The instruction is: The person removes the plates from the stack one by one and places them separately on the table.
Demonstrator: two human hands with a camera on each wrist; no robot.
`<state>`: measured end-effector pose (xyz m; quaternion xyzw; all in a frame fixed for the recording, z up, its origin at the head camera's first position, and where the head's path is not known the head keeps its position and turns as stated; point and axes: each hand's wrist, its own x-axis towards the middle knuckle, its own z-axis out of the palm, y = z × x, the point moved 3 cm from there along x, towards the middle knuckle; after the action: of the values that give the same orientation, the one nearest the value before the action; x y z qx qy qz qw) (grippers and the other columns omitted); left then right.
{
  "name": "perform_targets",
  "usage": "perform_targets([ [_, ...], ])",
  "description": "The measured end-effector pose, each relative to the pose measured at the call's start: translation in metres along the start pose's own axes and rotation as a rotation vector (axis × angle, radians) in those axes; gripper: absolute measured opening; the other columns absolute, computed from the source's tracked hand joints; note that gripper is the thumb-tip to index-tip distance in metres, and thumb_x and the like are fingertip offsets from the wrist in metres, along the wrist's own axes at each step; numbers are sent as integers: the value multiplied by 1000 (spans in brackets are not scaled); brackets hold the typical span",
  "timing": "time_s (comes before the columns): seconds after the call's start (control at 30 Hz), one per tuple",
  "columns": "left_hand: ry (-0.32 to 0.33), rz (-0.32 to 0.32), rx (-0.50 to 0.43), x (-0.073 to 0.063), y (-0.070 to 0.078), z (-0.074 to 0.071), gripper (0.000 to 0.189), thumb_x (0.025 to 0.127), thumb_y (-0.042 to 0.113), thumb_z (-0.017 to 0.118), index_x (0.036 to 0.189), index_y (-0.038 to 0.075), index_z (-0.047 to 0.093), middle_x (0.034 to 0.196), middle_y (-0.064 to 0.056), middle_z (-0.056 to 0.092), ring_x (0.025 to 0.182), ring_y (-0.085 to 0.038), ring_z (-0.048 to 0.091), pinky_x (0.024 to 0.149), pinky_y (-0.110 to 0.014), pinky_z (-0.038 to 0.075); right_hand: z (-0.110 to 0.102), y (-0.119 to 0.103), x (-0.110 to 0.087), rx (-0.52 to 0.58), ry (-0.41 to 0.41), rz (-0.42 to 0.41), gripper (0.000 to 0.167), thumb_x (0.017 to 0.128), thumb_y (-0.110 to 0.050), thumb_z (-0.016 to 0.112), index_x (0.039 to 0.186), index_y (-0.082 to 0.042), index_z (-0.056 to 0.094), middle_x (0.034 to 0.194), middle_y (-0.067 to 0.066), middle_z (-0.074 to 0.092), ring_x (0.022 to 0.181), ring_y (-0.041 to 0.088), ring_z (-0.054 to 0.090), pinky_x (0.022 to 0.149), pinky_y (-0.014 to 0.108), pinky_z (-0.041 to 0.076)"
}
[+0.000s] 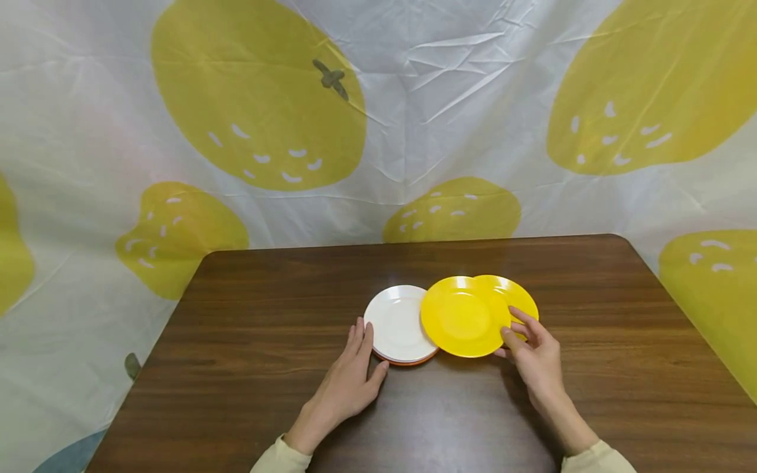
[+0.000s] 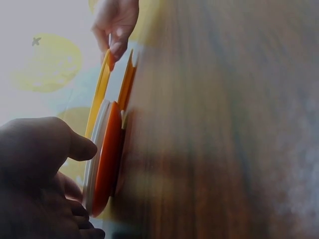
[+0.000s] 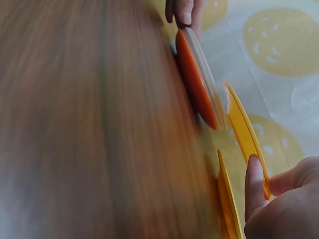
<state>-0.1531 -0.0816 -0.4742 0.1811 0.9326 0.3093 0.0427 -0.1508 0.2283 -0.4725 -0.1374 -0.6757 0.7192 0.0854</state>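
A white plate [image 1: 397, 325] tops a small stack, and the rim of an orange plate [image 2: 108, 159] shows beneath it. My left hand [image 1: 350, 381] rests along the stack's left side with its fingers fairly straight and the thumb near the front rim. At the right, my right hand [image 1: 537, 358] pinches the edge of a yellow plate [image 1: 464, 316] between thumb and fingers. That plate is raised and slightly tilted, its left part overlapping the white plate in the head view. A second yellow plate [image 1: 519, 294] lies lower on the table, partly hidden behind the held one.
Everything lies on a dark brown wooden table [image 1: 248, 341] with rounded far corners. Behind it hangs a white cloth [image 1: 378, 118] printed with big yellow fruit, close to the table's far edge.
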Motion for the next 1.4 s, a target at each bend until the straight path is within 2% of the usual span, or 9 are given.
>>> perform_targets([
  [0.47,1,-9,3,0,1,0,74,103,31,56,159,-2,21,168,-24,8,155,-40,14,122,-54,27,-34,1,0,67,60,2,54,95,-6,69,144,3,48,92,-12,72,79,4,70,67,22,61],
  [1.07,16,8,7,0,3,-2,74,102,27,57,158,-5,22,167,-26,10,154,-43,16,121,-55,29,-83,-9,8,188,105,-18,53,93,-7,72,142,-8,54,96,-11,74,80,4,72,67,21,60],
  [1.23,12,20,4,1,4,-2,74,102,27,57,158,-6,22,167,-27,11,154,-43,17,121,-55,29,-98,-11,7,234,145,-3,47,91,-2,72,134,-14,60,93,-10,75,78,5,71,65,22,60],
  [1.4,0,-1,-9,-2,2,-2,74,102,27,57,159,-4,21,168,-25,9,155,-42,16,121,-55,28,-112,-12,5,258,166,16,43,90,1,72,127,-20,64,91,-9,75,77,5,71,65,22,61],
])
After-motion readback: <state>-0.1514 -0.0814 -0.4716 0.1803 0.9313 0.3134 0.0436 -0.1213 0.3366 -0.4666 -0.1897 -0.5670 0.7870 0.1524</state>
